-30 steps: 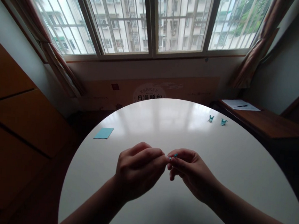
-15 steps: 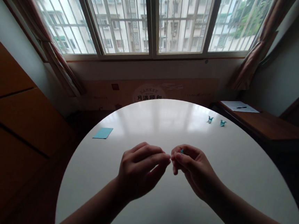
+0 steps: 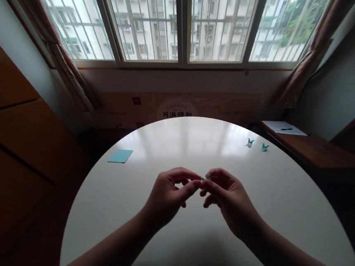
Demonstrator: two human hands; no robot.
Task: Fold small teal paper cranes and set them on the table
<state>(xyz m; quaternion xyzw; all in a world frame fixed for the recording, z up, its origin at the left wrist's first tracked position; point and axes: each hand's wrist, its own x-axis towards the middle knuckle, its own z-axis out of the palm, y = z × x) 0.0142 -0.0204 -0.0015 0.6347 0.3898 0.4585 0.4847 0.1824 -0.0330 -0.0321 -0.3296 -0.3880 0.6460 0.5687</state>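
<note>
Over the round white table (image 3: 283,200) my left hand (image 3: 168,196) and my right hand (image 3: 230,202) meet fingertip to fingertip. Both pinch a tiny folded piece of teal paper (image 3: 207,177), mostly hidden by the fingers. Two small teal paper cranes (image 3: 250,142) (image 3: 265,147) stand at the table's far right. A flat light-blue paper sheet (image 3: 120,155) lies at the table's far left edge.
A wooden side desk (image 3: 316,147) on the right carries a white sheet with a pen (image 3: 285,128). Wooden panelling (image 3: 18,135) rises on the left. Barred windows (image 3: 187,22) and curtains fill the back wall.
My left hand has opened its curl a little and both hands have shifted slightly right and away. The teal paper now shows between the fingertips of both hands.
</note>
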